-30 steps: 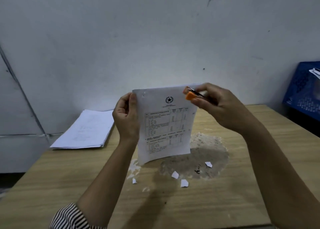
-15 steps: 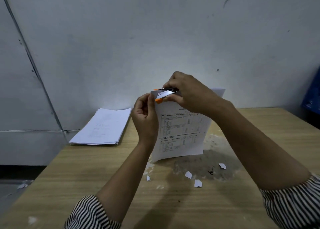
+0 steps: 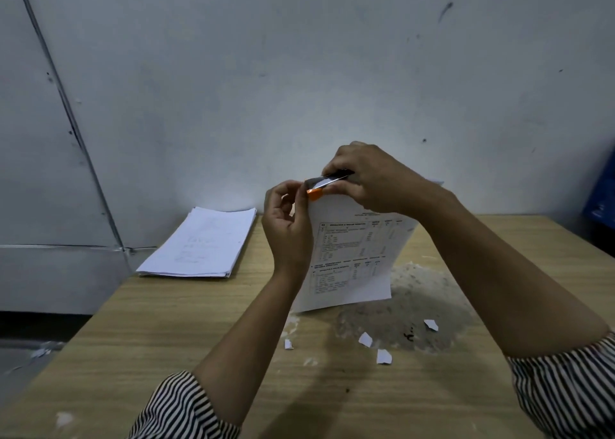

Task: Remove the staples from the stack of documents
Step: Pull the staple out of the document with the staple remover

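I hold a stapled printed document point(image 3: 352, 259) upright above the wooden table point(image 3: 139, 339). My left hand point(image 3: 288, 225) pinches its top left corner. My right hand point(image 3: 372, 179) grips a small orange and metal staple remover point(image 3: 321, 185), whose tip is at that same top left corner, right by my left thumb. The staple itself is too small to make out. A stack of white documents point(image 3: 199, 242) lies flat at the table's far left.
Several torn paper scraps point(image 3: 366, 339) lie on a worn, peeled patch point(image 3: 422, 305) of the table under the document. A blue crate point(image 3: 602, 195) stands at the far right edge. A grey wall rises behind the table.
My right hand carried the staple remover from the document's top right across to its top left corner, next to my left hand. Since half a second ago it has barely moved.
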